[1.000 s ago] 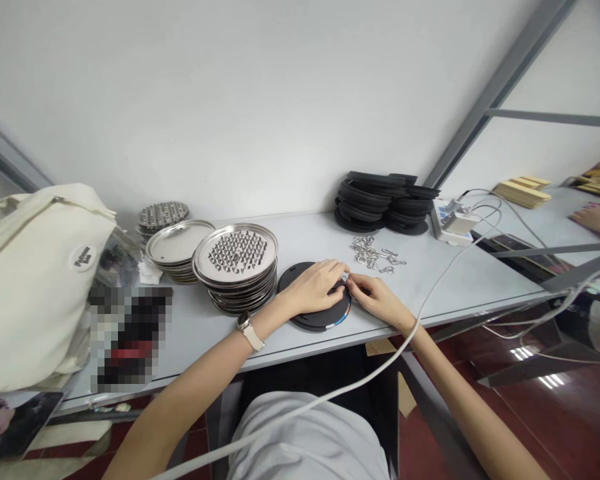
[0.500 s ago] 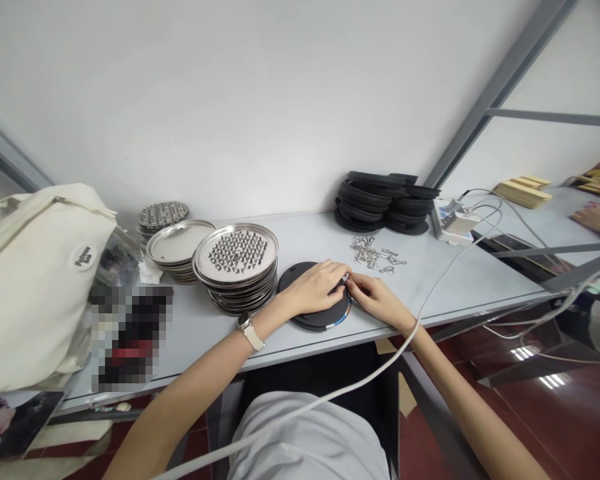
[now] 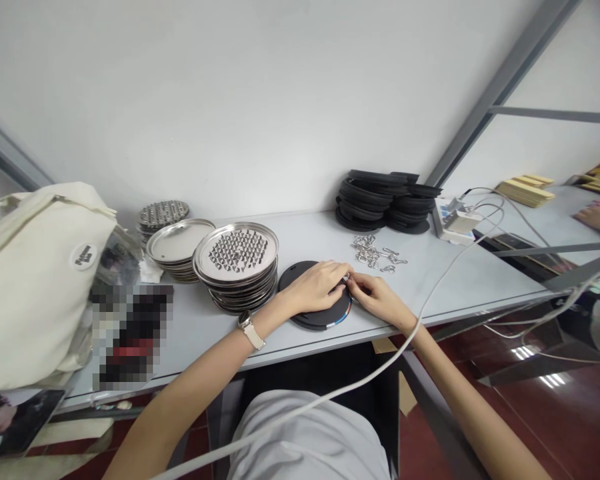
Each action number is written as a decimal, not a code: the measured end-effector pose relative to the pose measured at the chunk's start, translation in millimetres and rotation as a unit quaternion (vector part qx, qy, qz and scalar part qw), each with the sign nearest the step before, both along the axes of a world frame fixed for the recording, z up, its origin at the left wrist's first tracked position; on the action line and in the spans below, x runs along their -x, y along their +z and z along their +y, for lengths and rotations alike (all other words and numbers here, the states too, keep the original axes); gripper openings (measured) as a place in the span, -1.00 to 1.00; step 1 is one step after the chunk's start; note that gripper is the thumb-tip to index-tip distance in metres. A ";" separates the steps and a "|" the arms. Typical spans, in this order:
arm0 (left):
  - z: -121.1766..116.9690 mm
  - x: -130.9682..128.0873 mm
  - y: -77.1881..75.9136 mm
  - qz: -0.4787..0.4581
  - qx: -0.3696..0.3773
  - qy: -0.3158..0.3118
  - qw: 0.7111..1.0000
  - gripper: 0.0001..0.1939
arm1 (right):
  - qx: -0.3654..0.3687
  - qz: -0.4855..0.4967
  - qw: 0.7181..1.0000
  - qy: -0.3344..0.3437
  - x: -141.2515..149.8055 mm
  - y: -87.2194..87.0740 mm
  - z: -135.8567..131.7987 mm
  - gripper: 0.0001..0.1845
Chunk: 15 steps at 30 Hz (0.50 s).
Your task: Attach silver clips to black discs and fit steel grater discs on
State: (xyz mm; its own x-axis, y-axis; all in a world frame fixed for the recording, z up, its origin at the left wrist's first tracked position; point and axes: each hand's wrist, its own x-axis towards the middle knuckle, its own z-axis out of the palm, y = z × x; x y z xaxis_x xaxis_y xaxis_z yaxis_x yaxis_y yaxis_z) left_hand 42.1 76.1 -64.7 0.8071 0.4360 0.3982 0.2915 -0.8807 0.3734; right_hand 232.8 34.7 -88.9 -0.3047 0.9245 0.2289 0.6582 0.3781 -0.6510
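A round black disc [image 3: 300,280] lies flat on the grey table [image 3: 460,280] in front of me. My left hand [image 3: 316,287] rests on top of it, fingers curled toward its right rim. My right hand [image 3: 377,297] meets it there, and the fingertips of both pinch a small metal piece [image 3: 347,278] at the disc's edge. A small heap of metal hooks [image 3: 375,253] lies just beyond my right hand. A stack of perforated steel plates [image 3: 236,263] stands to the left of the disc.
Two stacks of black discs [image 3: 385,202] stand at the back by the wall. More steel plates [image 3: 177,248] and a cream bag [image 3: 35,280] are at left. A power strip [image 3: 453,220] with cables lies at right, where another person's hand [image 3: 597,219] shows.
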 end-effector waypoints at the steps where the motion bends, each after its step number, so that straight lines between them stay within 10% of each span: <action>1: 0.0 0.1 0.1 0.000 -0.001 -0.001 1.000 -0.77 | 0.000 0.000 1.000 0.000 0.0 0.1 -0.2 -0.61; 15: 0.9 -0.4 -1.5 -0.006 -0.009 -0.009 1.000 -0.80 | -0.010 -0.004 1.000 -0.004 -0.5 -1.2 0.5 -0.66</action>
